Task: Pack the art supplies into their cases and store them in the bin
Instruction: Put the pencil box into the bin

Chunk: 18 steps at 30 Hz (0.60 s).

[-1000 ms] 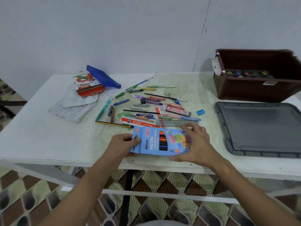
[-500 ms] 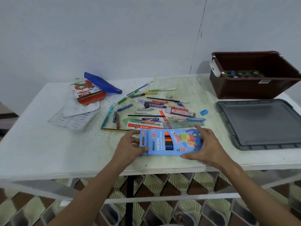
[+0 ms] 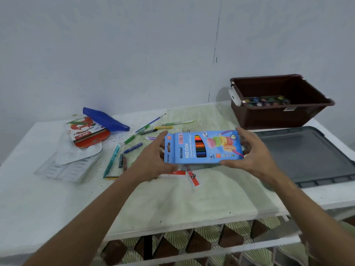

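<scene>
A blue box of neon coloured pencils (image 3: 192, 148) is held up above the table, hiding much of the scattered pens and pencils (image 3: 134, 139). My left hand (image 3: 151, 160) grips its left end and my right hand (image 3: 253, 156) grips its right end. The brown bin (image 3: 280, 116) stands at the back right with a paint palette (image 3: 267, 101) inside. A red crayon box (image 3: 86, 131) and a blue pouch (image 3: 105, 120) lie at the back left.
The bin's dark grey lid (image 3: 311, 154) lies flat to the right of my hands. A clear plastic tray (image 3: 67, 167) sits at the left. A red-and-white ruler (image 3: 194, 179) shows under the box. The white table (image 3: 38, 208) ends near me.
Both hands have lifted the pencil box off the table edge and carried it up and away from me, over the scattered pens.
</scene>
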{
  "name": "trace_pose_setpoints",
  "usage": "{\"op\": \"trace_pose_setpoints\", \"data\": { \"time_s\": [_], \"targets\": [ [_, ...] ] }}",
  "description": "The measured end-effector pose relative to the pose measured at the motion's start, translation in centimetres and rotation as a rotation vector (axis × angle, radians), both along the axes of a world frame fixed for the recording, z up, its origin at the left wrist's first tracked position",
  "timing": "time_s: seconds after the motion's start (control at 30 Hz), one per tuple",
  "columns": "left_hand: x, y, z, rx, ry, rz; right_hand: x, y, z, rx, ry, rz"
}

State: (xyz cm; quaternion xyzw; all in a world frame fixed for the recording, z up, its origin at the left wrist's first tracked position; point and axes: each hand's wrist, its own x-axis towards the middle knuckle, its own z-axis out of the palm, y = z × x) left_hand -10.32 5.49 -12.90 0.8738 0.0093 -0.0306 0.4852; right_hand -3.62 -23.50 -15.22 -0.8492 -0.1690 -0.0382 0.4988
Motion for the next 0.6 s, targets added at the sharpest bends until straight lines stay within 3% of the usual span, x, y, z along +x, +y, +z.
{"op": "trace_pose_setpoints", "data": {
  "time_s": [0.17,0.4,0.6],
  "targets": [
    [7.3,-5.1,2.6,0.072,-0.067,0.000,6.0,-5.9,4.6,0.027,-0.072,0.001],
    [19.6,-13.9,7.4,0.148,-0.117,-0.046,16.5,-16.0,10.5,-0.283,-0.087,-0.010],
    [26.6,-19.9,8.9,0.259,-0.077,-0.070,24.0,-21.0,11.4,-0.230,0.213,0.058]
  ]
}}
